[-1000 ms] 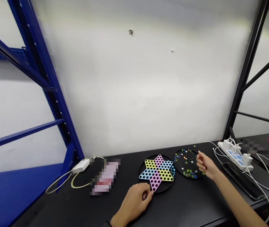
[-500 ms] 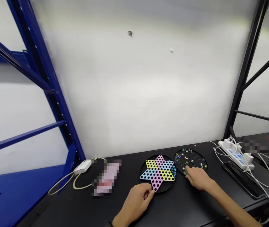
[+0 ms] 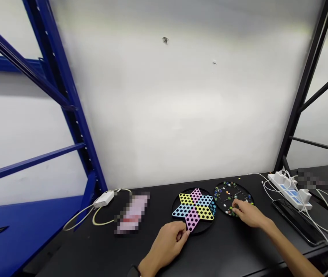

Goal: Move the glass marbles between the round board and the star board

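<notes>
The star (image 3: pixel 193 207) lies over a round dish (image 3: pixel 204 227) on the black surface (image 3: pixel 103 250), and its pink point reaches 6 o'clock, at the dish's near rim. Blue marbles (image 3: pixel 213 209) show past the star's edge at 3 o'clock. Just beside, toward 2 o'clock from the star, is a second dish (image 3: pixel 222 204) with mixed marbles (image 3: pixel 229 198) scattered around it. As I judge it, the main risk is the star tipping or slewing, should the left hand (image 3: pixel 168 238) press or drag its tip; the blue marbles could then roll. On the other side, a sweep of the right hand (image 3: pixel 248 213) could flick small, round marbles over the low rim, and a loose pinch could let one slip. The left fingers are curled, thumb near forefinger, touching the pink tip; whether they grip it or merely rest there I cannot tell. The right hand comes in from 4 o'clock over the second dish, its fingers bent down among the marbles and seemingly only slightly parted; whether a marble sits between them is too small to tell. The phone (image 3: pixel 298 221) lies well clear at 4 o'clock of that dish.
</notes>
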The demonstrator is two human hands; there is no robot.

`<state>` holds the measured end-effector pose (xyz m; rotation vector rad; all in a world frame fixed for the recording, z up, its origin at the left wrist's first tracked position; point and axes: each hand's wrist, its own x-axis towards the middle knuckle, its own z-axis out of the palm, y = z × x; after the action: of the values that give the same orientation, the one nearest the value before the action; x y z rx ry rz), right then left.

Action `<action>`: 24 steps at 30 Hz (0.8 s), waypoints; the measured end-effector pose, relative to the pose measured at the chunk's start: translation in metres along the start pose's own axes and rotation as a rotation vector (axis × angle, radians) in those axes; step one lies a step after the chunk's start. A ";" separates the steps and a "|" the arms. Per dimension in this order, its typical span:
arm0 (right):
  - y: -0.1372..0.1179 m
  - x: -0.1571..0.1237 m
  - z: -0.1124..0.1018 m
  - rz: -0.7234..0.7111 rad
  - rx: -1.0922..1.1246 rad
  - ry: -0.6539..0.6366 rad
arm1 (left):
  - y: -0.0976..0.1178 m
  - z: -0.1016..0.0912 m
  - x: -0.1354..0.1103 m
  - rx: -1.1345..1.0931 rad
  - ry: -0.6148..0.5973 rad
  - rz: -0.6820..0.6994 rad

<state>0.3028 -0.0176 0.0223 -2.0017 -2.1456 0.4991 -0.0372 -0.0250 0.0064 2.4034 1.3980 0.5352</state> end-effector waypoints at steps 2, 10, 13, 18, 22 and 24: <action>-0.002 -0.001 0.001 -0.025 -0.036 0.011 | 0.000 0.000 0.000 -0.002 -0.008 -0.003; -0.022 0.011 0.016 -0.069 -0.285 -0.019 | -0.003 0.004 0.001 0.009 -0.002 0.002; -0.018 0.018 0.018 -0.097 -0.263 -0.015 | -0.004 0.004 0.001 0.008 -0.001 0.006; 0.007 0.026 0.003 -0.110 0.552 0.019 | -0.004 0.004 0.000 0.008 0.003 0.002; 0.030 0.036 -0.017 -0.062 1.350 0.077 | -0.005 0.005 0.001 0.008 0.006 0.008; 0.040 0.049 -0.020 -0.011 1.410 0.198 | -0.006 0.005 0.001 0.004 0.005 0.012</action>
<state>0.3423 0.0350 0.0217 -1.0963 -1.0166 1.2485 -0.0388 -0.0220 -0.0006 2.4169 1.3894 0.5424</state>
